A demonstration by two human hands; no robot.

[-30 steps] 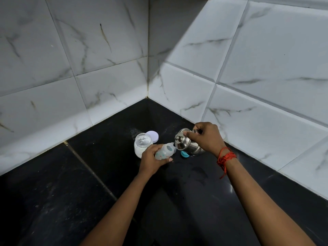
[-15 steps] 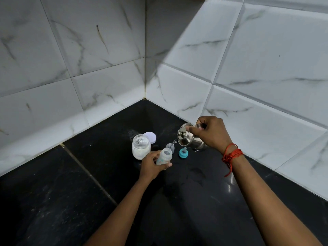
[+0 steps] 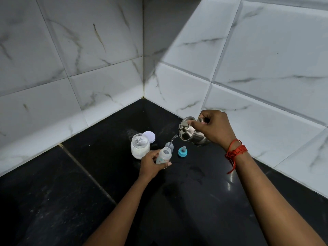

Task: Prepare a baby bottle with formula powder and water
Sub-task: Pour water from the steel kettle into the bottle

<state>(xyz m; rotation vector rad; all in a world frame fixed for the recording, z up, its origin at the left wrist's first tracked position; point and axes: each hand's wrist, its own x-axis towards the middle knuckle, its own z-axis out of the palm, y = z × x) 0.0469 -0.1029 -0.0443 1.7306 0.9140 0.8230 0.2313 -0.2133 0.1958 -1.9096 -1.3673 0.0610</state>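
Note:
My left hand [image 3: 150,163] grips a small clear baby bottle [image 3: 163,155], open at the top, standing on the black counter. My right hand [image 3: 213,127] holds a lidded steel kettle [image 3: 190,132] tilted to the left above it. A thin stream of water [image 3: 173,140] runs from the spout toward the bottle's mouth. The blue teat ring [image 3: 182,151] lies on the counter to the right of the bottle. A clear dome cap [image 3: 169,146] sits just behind the bottle.
A glass jar of white powder [image 3: 140,145] stands open left of the bottle, its pale lid [image 3: 149,136] lying behind it. White marble-look tiled walls [image 3: 106,86] meet in a corner behind. The black counter [image 3: 177,201] stretches toward me.
The bottle has gone from tilted toward the kettle to upright. The kettle has risen and tipped further, and water now streams from its spout. The blue teat ring is uncovered.

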